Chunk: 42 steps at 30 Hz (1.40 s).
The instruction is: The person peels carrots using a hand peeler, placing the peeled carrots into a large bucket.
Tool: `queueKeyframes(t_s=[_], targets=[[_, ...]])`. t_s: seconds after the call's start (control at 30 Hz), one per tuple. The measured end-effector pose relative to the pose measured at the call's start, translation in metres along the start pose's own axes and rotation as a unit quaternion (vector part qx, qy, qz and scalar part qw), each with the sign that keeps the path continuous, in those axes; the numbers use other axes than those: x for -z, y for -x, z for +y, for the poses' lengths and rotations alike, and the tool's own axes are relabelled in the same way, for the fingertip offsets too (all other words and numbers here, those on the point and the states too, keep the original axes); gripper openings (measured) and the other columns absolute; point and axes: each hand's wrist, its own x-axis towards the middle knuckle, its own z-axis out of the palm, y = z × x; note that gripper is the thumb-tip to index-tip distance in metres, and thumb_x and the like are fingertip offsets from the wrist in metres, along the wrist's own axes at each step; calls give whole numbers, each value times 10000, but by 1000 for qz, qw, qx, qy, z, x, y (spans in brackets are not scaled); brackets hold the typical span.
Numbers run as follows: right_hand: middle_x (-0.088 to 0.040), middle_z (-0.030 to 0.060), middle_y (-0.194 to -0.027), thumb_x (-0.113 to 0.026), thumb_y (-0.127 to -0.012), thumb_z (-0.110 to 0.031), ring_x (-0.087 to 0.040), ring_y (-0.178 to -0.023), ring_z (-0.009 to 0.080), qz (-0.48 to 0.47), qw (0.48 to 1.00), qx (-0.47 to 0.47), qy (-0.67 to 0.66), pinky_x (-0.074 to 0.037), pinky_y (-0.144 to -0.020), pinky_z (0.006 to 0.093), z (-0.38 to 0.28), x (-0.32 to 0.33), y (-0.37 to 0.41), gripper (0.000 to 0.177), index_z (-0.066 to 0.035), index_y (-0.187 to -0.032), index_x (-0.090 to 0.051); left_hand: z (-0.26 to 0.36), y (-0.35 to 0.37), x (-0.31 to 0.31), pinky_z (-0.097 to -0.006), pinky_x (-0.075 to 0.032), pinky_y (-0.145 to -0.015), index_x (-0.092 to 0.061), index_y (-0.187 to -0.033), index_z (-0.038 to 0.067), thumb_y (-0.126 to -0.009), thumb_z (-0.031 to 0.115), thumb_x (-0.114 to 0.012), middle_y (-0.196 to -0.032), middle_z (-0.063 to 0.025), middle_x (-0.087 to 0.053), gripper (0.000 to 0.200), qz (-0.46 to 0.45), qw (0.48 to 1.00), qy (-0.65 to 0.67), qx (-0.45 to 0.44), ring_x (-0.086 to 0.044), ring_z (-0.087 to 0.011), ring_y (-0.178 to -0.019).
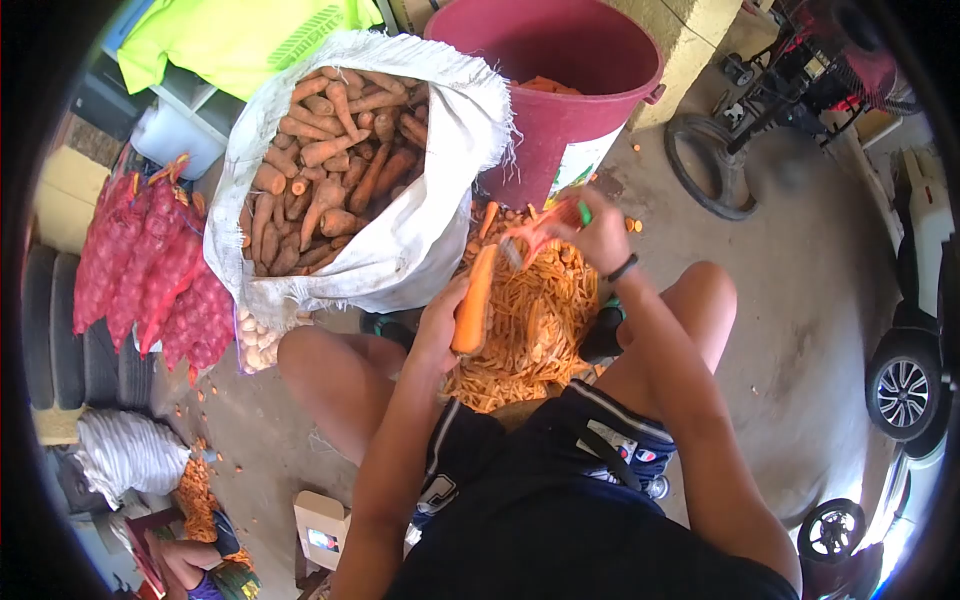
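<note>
My left hand (pixel 440 318) is closed around the lower side of a carrot (pixel 474 305), which is bright orange and points up and away from me. My right hand (pixel 600 236), with a dark band at the wrist, grips a red peeler (pixel 538 234) with something green at its handle end. The peeler's head is close to the carrot's upper tip and slightly blurred. Beneath both hands, between my knees, lies a big heap of carrot peelings (pixel 530 335). Just left of the heap stands a white woven sack (pixel 380 250) full of unpeeled carrots (pixel 325 205).
A dark red tub (pixel 600 110) with some orange pieces inside stands behind the heap. Red mesh bags of onions (pixel 135 260) are at left. A second person's leg (pixel 185 560) shows at lower left, near more peelings (pixel 198 495). Vehicle wheels (pixel 902 390) line the right.
</note>
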Motion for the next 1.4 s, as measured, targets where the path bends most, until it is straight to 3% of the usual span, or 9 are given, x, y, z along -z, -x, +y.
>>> queueKeyframes(t_s=[0.13,0.37,0.47,0.67,0.87,0.97,1.1,1.2,1.4], targets=[[-676,116,-955,-901,-703,-183,-688,-857,282,-137,982,114,-68,-562,-754,373,-59,-24,42,421,-62,-1042,-682,-1,-13,-9,-311,-580,-681,-556,-1293,34,-1049,366,-482,-971,-75,-652,420,26,999,3,-34,-663,-167,-819],[-693,111,-942,-896,-704,-174,-693,-843,250,64,992,84,65,-564,-740,353,2,-1,-5,400,-57,-1025,-687,5,4,-18,-294,-560,-647,-555,-1274,47,-1034,372,-520,-981,-76,-655,406,10,999,-34,1,-661,-160,-764],[-699,116,-954,-898,-708,-175,-695,-836,238,21,999,-29,-19,-565,-722,331,-6,-3,1,403,-49,-1027,-687,10,1,-19,-294,-561,-646,-548,-1283,39,-1045,351,-503,-1004,-88,-652,395,-20,1000,13,-16,-663,-162,-766],[-675,85,-917,-937,-649,-211,-675,-834,241,-129,980,147,-39,-545,-739,363,-54,-28,43,487,-46,-1026,-676,12,4,-24,-278,-564,-692,-552,-1317,30,-1062,302,-485,-1066,-79,-660,379,13,1000,2,-26,-639,-138,-812],[-676,109,-919,-918,-670,-241,-695,-783,277,86,986,90,107,-574,-688,372,-1,-1,-3,476,-46,-1017,-657,20,12,-27,-282,-536,-680,-531,-1389,41,-1049,339,-514,-1008,-45,-640,452,8,998,-60,10,-623,-120,-790],[-688,122,-954,-914,-682,-200,-702,-794,274,69,997,-9,39,-573,-709,367,1,8,-7,457,-38,-1028,-664,12,5,-8,-299,-548,-697,-545,-1353,44,-1047,347,-513,-1004,-51,-639,432,-31,999,-16,13,-631,-129,-819],[-698,127,-959,-913,-682,-190,-707,-841,263,-115,984,121,-60,-575,-729,355,-60,-12,37,440,-55,-1032,-684,13,-1,-23,-317,-563,-701,-547,-1334,44,-1049,339,-510,-1001,-61,-643,412,-11,999,42,6,-645,-151,-817],[-685,97,-927,-929,-681,-224,-675,-882,198,-84,987,135,-14,-540,-757,325,-49,-20,39,468,-40,-1028,-674,6,3,-17,-285,-548,-665,-587,-1253,50,-1048,319,-530,-966,-46,-649,343,16,1000,18,7,-643,-136,-782],[-689,139,-959,-915,-679,-236,-696,-877,278,92,993,-13,72,-558,-771,384,5,9,-3,463,-48,-1026,-673,14,8,-7,-304,-555,-700,-543,-1298,35,-1055,328,-500,-1035,-87,-630,384,-77,996,-32,33,-650,-156,-860]])
